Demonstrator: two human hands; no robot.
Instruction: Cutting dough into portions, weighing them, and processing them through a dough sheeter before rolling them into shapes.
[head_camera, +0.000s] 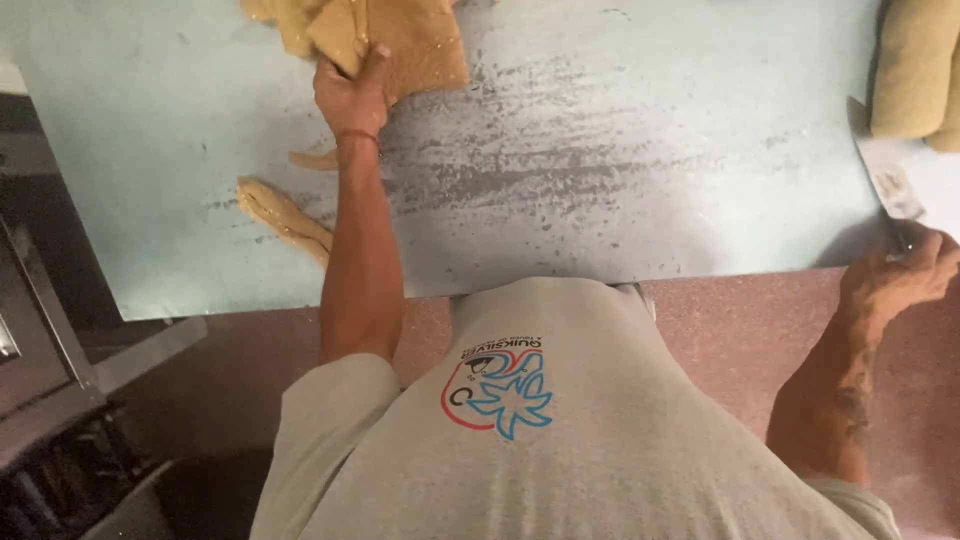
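Tan dough sheets (400, 40) lie at the far edge of the pale blue desk (600, 150), pinched under the left hand (350, 90), whose fingers (372, 62) clamp on them. Nearer than those fingers lies a dough strip (283, 215). The right hand (895, 275) grips a metal scraper (885, 175), fingers closed on its handle.

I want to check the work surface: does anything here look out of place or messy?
Two dough scraps lie apart from the main dough sheet under the left hand. Dark smears streak the tabletop.
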